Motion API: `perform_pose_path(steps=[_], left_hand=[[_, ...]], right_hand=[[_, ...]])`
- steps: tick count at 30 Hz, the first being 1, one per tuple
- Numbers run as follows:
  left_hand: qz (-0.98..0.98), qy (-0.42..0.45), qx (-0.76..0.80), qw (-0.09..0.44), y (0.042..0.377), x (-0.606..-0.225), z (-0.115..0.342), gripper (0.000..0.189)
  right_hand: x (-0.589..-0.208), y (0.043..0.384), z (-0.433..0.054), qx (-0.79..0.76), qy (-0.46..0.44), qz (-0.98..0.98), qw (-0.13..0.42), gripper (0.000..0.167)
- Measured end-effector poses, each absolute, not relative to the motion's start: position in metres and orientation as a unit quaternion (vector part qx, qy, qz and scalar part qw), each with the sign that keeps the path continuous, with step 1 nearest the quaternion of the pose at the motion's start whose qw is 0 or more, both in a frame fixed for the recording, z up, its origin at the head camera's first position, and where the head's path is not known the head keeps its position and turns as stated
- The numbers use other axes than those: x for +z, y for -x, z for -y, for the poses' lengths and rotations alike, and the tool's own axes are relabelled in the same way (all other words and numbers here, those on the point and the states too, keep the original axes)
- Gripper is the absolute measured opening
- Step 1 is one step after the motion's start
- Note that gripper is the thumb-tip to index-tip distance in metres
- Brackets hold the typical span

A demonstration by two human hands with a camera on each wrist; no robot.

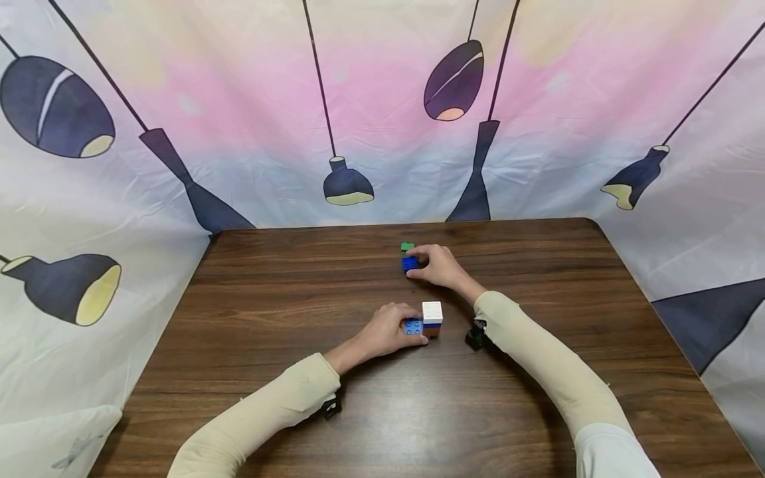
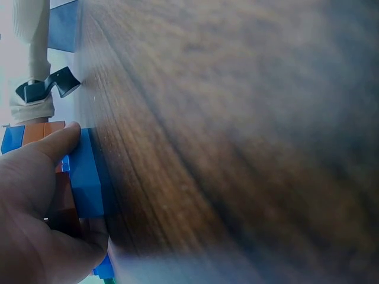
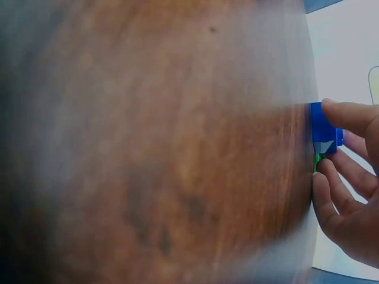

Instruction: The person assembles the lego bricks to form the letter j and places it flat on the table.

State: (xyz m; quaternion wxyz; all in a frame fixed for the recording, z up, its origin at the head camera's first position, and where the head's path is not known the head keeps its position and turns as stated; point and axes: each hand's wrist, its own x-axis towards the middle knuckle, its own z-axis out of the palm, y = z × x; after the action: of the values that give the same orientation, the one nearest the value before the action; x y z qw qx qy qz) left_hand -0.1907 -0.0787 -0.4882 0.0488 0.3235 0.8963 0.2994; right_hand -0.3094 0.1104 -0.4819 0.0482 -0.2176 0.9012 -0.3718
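Near the middle of the table, my left hand holds a small assembly of toy building bricks between thumb and fingers. A light blue studded brick of it shows between the fingers, beside a taller part topped by a white brick. Brown bricks and a blue brick show lower down in the left wrist view. Farther back, my right hand pinches a dark blue brick, its studs facing up. Just behind that lies a green brick, mostly hidden by fingers in the right wrist view.
The bricks are on a dark wooden table with rounded back corners. A printed cloth with lamp pictures hangs behind and beside it. Black wrist devices sit under both sleeves, close above the tabletop.
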Motion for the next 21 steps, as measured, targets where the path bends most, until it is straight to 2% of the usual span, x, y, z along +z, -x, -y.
perform_pose_path(steps=[21], left_hand=[[-0.896, -0.325, 0.297, 0.048, 0.1910, -0.4898, 0.0792, 0.040]], right_hand=[[-0.4824, 0.3081, -0.1074, -0.359, 0.206, -0.909, 0.048, 0.039]])
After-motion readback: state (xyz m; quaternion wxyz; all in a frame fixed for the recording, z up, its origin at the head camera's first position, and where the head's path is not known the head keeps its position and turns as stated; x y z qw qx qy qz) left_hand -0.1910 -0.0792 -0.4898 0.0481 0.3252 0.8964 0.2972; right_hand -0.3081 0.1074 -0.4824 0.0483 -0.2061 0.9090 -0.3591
